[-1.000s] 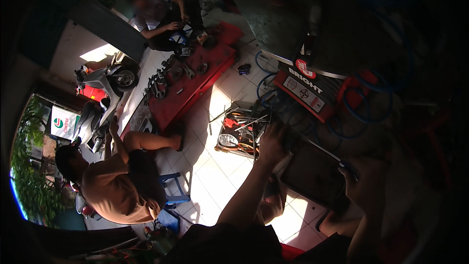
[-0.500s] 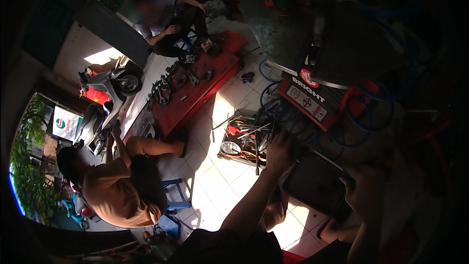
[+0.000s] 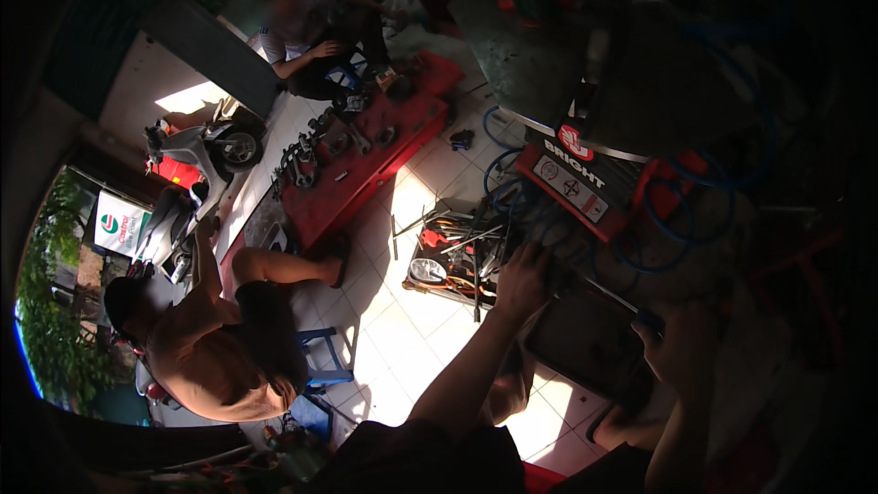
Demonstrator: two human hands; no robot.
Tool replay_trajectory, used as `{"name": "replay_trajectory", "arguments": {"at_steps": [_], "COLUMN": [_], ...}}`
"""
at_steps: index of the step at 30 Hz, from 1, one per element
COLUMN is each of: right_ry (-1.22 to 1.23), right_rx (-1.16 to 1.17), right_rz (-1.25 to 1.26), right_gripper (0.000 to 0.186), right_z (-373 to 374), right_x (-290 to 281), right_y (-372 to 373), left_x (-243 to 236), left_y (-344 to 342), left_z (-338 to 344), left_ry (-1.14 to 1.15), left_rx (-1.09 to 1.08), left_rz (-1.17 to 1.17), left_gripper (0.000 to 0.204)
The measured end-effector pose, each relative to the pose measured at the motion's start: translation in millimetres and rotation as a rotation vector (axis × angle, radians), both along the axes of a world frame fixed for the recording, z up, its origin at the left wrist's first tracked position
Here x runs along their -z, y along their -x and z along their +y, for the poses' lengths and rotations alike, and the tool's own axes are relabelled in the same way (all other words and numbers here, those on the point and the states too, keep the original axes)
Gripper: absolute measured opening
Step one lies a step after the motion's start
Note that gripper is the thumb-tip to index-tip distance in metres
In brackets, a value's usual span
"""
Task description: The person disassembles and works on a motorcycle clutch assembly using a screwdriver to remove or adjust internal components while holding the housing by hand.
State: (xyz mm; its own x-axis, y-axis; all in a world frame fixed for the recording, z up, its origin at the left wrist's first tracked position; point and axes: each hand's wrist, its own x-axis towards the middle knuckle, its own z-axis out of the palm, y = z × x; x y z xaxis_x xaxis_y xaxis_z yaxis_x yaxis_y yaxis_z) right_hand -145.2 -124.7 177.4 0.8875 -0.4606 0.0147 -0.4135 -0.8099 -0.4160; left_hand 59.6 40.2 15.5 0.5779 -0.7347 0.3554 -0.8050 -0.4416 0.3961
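Note:
My left hand [image 3: 521,279] is closed at the far end of a long metal shaft [image 3: 608,295], on a dark thing I cannot make out. My right hand [image 3: 675,352] grips the blue-and-dark handle [image 3: 647,318] at the shaft's near end, in shadow at lower right. Beneath them lies a dark shallow tray [image 3: 572,338]. Just left of my left hand, an open case [image 3: 439,285] holds several tools, among them red and orange ones and a round shiny piece. My legs show below my arms.
A co-worker [image 3: 219,357] sits at left on a blue stool [image 3: 329,366] by a scooter [image 3: 187,210]. Another person [image 3: 306,37] sits behind a red bench [image 3: 347,201] bearing several metal parts. A red-and-grey machine [image 3: 567,192] with blue hoses [image 3: 686,229] stands at upper right.
My left hand has shifted slightly down and right, still gripping. The person at the back has reached one arm out to the right. My view has shifted a little.

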Motion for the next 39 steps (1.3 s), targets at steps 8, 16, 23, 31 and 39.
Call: {"name": "replay_trajectory", "arguments": {"at_steps": [8,16,23,31,39], "right_ry": [-0.183,-0.231,-0.187,-0.425,-0.483], "right_rx": [0.026,-0.015,-0.036,-0.082,0.202], "right_rz": [0.109,-0.008,-0.098,0.185,0.385], "right_gripper": [0.021,0.026,0.027,0.037,0.05], "right_z": [-7,-11,-63,-45,-13], "right_x": [4,25,4,202,387], "right_y": [-3,-9,-1,-2,64], "left_x": [-1,-4,17,-20,52], "left_y": [5,-14,-35,-33,-101], "left_z": [0,13,-20,16,53], "left_ry": [0.047,-0.115,0.435,0.87,0.838], "left_rx": [-0.026,-0.075,-0.201,-0.421,0.24], "left_rz": [0.041,0.045,0.25,1.108,1.552], "left_gripper": [0.041,0.044,0.037,0.008,0.018]}}
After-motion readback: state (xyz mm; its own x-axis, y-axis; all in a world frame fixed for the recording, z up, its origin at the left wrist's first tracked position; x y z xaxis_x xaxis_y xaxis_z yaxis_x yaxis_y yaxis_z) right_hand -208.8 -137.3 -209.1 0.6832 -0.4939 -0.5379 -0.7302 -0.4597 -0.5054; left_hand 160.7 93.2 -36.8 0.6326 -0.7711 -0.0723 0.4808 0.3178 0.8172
